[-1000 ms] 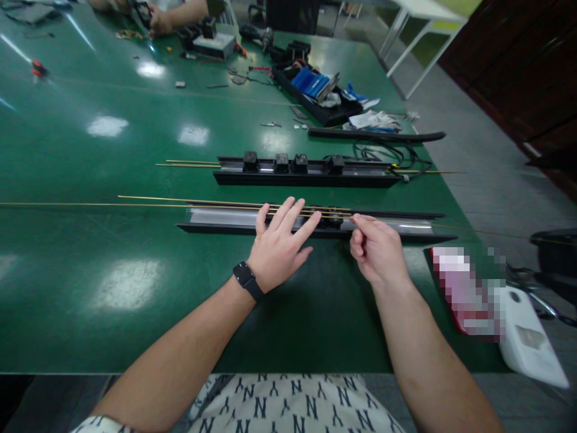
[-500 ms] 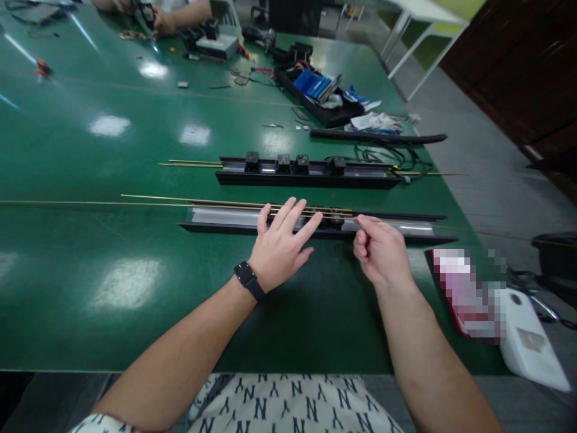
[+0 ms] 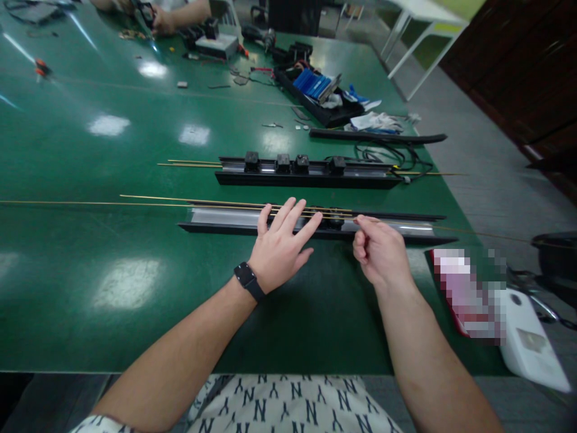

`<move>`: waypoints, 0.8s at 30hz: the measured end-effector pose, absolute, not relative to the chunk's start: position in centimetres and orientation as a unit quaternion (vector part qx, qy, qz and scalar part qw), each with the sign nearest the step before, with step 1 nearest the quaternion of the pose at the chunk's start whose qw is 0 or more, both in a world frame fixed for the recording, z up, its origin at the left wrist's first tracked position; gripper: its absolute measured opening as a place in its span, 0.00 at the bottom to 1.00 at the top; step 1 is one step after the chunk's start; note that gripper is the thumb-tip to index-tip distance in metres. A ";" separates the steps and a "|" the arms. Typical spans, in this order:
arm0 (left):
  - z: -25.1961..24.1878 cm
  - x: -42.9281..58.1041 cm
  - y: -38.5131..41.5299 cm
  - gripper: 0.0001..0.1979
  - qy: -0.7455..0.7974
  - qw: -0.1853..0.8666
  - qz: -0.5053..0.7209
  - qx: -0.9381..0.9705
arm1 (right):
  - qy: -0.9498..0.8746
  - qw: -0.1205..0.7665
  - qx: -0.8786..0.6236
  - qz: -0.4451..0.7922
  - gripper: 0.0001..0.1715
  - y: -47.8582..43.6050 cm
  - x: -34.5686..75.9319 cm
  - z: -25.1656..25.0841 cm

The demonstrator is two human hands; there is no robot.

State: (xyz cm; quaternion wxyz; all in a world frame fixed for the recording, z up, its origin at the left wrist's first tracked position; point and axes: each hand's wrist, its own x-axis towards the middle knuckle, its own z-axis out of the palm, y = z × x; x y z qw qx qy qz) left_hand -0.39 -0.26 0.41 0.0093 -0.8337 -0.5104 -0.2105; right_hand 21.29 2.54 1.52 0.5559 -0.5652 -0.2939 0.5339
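Across the green table in front of me lies a long black channel rail (image 3: 220, 215) with a silvery inside. Several thin brass-coloured rods (image 3: 155, 199) run along its top and stick out past its left end. My left hand (image 3: 283, 240) lies over the rods and the rail with its fingers spread; what is under the palm is hidden. To the right, my right hand (image 3: 382, 245) pinches a thin brass rod (image 3: 478, 232) between thumb and forefinger, the rest of its fingers curled in. Dark block-like parts (image 3: 334, 218) sit in the rail between my hands.
Behind it stands a second black rail (image 3: 306, 180) with several black blocks and cables. Farther back are a black strip (image 3: 378, 137), white gloves (image 3: 376, 123) and a black bag (image 3: 333, 114). A white device (image 3: 534, 343) lies at the right. Another person's hand (image 3: 164, 21) works at the far side.
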 end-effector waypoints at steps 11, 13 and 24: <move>0.4 -0.3 -0.3 0.37 -0.510 0.008 -0.210 -0.834 | -0.297 0.543 -0.540 0.570 0.19 2.4 20.8 1.4; 0.4 -0.3 -0.3 0.37 -0.511 0.010 -0.209 -0.834 | -0.298 0.542 -0.536 0.574 0.20 2.4 20.7 1.4; 0.4 -0.4 -0.3 0.35 -0.510 0.009 -0.209 -0.834 | -0.295 0.559 -0.546 0.549 0.18 2.6 21.2 1.8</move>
